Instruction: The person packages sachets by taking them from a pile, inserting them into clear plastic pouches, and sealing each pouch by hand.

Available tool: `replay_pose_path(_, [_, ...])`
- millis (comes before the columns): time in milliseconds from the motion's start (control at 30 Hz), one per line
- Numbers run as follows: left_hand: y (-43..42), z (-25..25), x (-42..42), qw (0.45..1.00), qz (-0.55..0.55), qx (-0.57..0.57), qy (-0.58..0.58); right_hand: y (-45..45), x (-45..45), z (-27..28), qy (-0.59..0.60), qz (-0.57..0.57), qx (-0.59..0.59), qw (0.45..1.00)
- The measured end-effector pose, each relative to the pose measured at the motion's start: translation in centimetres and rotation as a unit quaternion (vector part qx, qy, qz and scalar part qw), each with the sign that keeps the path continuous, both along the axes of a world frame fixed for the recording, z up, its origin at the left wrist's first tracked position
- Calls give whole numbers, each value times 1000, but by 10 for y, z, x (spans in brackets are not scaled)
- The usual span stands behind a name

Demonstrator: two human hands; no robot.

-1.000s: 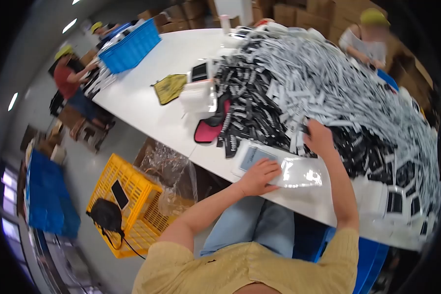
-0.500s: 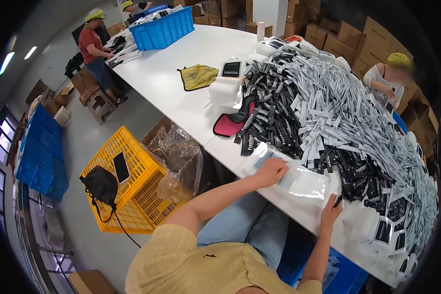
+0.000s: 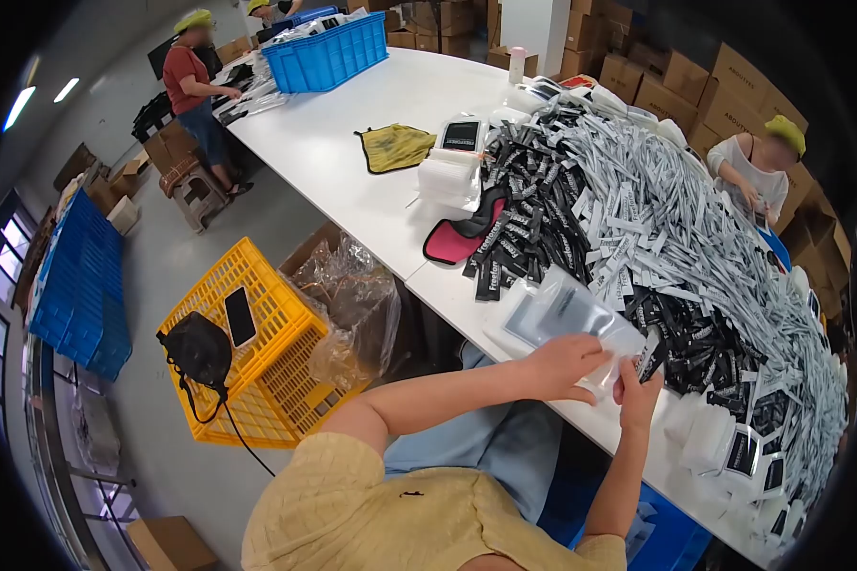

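Over the near edge of the white table, my left hand (image 3: 569, 367) grips the end of a clear plastic bag (image 3: 581, 309). Close beside it, my right hand (image 3: 635, 388) is closed on a small black-and-white packet (image 3: 649, 354), its fingers near the bag's end. Under the bag lie more flat bags with a grey-blue panel (image 3: 533, 319). A heap of black packets (image 3: 543, 205) and a larger heap of white packets (image 3: 657, 205) lie beyond my hands.
The white table (image 3: 328, 143) holds a yellow cloth (image 3: 397, 148), a pink-and-black pouch (image 3: 457, 240), stacked bags (image 3: 450, 179) and a blue crate (image 3: 328, 55). A yellow crate (image 3: 248, 343) stands on the left. Co-workers stand at the far left and far right.
My left hand has moved right along the bag, and the bag's end has come up between my hands. My right hand has come closer to my left, still with the packet.
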State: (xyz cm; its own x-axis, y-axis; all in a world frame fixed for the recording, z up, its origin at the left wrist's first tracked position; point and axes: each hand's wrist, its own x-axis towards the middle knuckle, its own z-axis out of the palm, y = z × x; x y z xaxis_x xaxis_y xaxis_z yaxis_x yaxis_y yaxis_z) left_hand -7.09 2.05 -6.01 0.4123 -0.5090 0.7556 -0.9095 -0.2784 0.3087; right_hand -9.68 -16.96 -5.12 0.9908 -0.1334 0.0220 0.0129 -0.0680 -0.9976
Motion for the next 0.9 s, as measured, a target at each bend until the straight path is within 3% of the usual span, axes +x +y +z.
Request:
replay_pose_path(100, [-9, 6, -12, 972, 15, -47, 231, 16, -6, 1, -163, -9, -205, 965])
replay_pose_path(133, [-11, 3, -9, 946, -7, -68, 316, 18, -10, 12, -222, 46, -323, 919])
replay_pose_path(200, [-15, -4, 1, 872, -51, -107, 476, 27, -11, 15, -230, 33, -323, 918])
replay_pose_path(300, [-17, -8, 6, 799, -129, -213, 547, 28, -12, 10, -246, 21, -280, 928])
replay_pose_path(367, [-19, -8, 5, 805, -135, -238, 526, 23, -8, -3, -235, 9, -189, 953])
replay_pose_path(400, [-20, -5, 3, 807, -138, -250, 517, 24, -7, -1, -235, 1, -228, 945])
replay_pose_path(500, [-16, 7, 2, 920, -26, -160, 357, 30, 1, 6, -257, -18, -326, 910])
replay_pose_path(600, [-13, 3, 15, 923, 15, -90, 373, 32, 1, 7, -309, -16, -374, 874])
replay_pose_path(700, [-16, 0, 25, 923, 37, -120, 363, 34, -6, 8, -329, -16, -380, 864])
replay_pose_path(733, [-19, -5, 29, 954, 24, -146, 260, 34, -7, 8, -329, -22, -385, 862])
replay_pose_path(900, [-16, -5, 28, 987, 55, -66, 138, 38, -15, 5, -319, -39, -369, 872])
